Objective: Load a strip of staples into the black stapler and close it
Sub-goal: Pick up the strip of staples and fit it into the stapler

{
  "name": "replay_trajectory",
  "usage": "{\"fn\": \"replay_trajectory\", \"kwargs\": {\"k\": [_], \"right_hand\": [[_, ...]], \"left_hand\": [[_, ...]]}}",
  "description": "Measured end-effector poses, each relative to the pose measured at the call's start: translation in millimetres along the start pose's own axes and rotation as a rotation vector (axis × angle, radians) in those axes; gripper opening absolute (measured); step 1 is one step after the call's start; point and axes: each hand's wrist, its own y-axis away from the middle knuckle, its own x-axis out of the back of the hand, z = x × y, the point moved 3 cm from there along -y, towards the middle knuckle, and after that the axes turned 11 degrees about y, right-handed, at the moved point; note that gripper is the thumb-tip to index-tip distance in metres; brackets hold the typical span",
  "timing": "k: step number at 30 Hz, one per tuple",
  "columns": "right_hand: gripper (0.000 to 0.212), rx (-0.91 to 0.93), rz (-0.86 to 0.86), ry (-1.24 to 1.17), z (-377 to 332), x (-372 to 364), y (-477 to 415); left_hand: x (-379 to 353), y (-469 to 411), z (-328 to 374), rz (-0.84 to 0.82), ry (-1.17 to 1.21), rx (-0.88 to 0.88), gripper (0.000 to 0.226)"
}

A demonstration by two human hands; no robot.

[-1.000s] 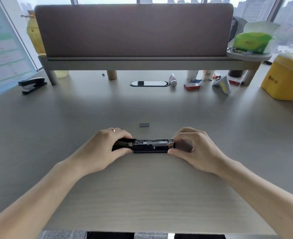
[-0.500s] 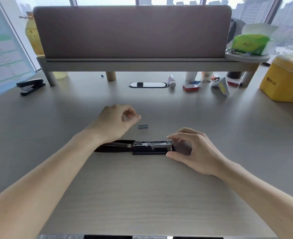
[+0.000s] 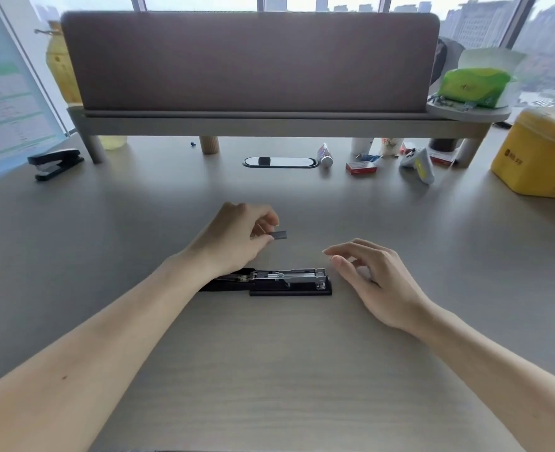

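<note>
The black stapler (image 3: 289, 282) lies flat on the desk, opened out, with its metal staple channel facing up and its lid folded back to the left under my left wrist. My left hand (image 3: 237, 236) is just behind the stapler, thumb and forefinger pinched on the left end of a short grey strip of staples (image 3: 279, 235). My right hand (image 3: 367, 275) hovers to the right of the stapler's front end, fingers spread and curled, holding nothing and not touching the stapler.
A second black stapler (image 3: 55, 163) sits at the far left. A red staple box (image 3: 361, 167), a small tube (image 3: 325, 155), cups and a white-yellow item stand under the grey divider shelf (image 3: 269, 122). A yellow container (image 3: 543, 151) is at the far right.
My left hand left the stapler's lid, reached back and took hold of the strip of staples. My right hand let go of the stapler's front end and opened.
</note>
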Motion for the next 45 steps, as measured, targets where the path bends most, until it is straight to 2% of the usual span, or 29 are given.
{"fn": "replay_trajectory", "kwargs": {"k": [4, 6, 9, 12, 18, 21, 23, 26, 28, 34, 39, 45], "right_hand": [[0.016, -0.099, 0.068, -0.107, -11, 7, -10], [0.018, -0.159, 0.056, -0.204, -23, 12, -20], [0.028, -0.272, -0.087, -0.392, -39, 16, -32], [0.035, -0.337, -0.204, -0.474, -45, 18, -34], [0.018, -0.417, -0.304, -0.651, -52, 20, -32], [0.012, -0.430, -0.291, -0.703, -54, 21, -31], [0.013, -0.389, -0.259, -0.679, -55, 22, -31], [0.014, -0.197, -0.149, -0.442, -53, 25, -30], [0.013, -0.095, -0.084, -0.343, -53, 26, -26], [0.014, 0.008, 0.008, -0.309, -46, 20, -11], [0.017, -0.007, 0.071, -0.189, -30, 8, 7], [0.017, -0.032, 0.091, -0.142, -14, -4, 13]], "left_hand": [[8, 25, 29, 0.023, 0.007, -0.255, 0.022], [9, 35, 39, 0.025, 0.019, -0.325, 0.020], [8, 46, 51, 0.046, 0.029, -0.382, 0.018], [8, 52, 56, 0.068, 0.028, -0.424, 0.016], [7, 54, 57, 0.077, -0.013, -0.469, 0.014], [8, 53, 58, 0.108, 0.050, -0.413, 0.016], [11, 49, 57, 0.133, 0.213, -0.239, 0.014], [13, 37, 47, 0.058, 0.529, 0.072, 0.012], [12, 36, 44, -0.013, 0.621, 0.137, 0.012], [3, 45, 41, -0.062, 0.663, 0.120, 0.011], [-5, 49, 29, 0.012, 0.503, 0.060, 0.011], [-11, 53, 27, -0.003, 0.355, 0.038, 0.008]]}}
